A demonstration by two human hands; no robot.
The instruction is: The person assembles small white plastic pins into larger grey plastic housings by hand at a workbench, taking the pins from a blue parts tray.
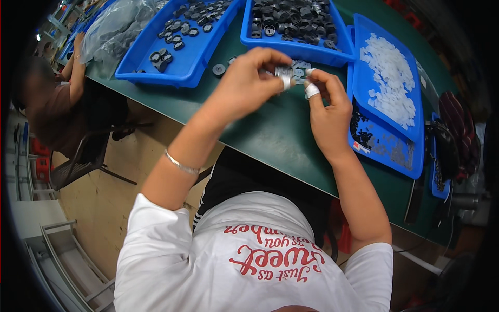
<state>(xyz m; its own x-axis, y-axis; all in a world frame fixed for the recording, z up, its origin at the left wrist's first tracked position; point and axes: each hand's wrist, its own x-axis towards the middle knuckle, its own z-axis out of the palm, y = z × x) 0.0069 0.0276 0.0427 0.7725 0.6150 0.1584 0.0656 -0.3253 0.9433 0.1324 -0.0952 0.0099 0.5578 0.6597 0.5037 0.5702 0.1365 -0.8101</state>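
Observation:
Over the green table (270,127), my left hand (247,86) pinches a small round grey-and-clear part (283,72) between thumb and fingers; white tape wraps its thumb. Close by on the right, my right hand (330,104) has its taped thumb and index finger bent together near that part. Whether a tiny piece sits between those fingertips I cannot make out. Just beyond the hands lie several small translucent white pieces (301,64) on the table. A loose round dark part (219,69) rests left of my left hand.
Blue trays stand around: one (195,57) with scattered round black parts, another (306,53) heaped with them. At right, a tray of white pieces (387,78) overlaps a lower tray (410,164) of small black and grey bits. A plastic bag (117,36) and a seated person (52,112) are left.

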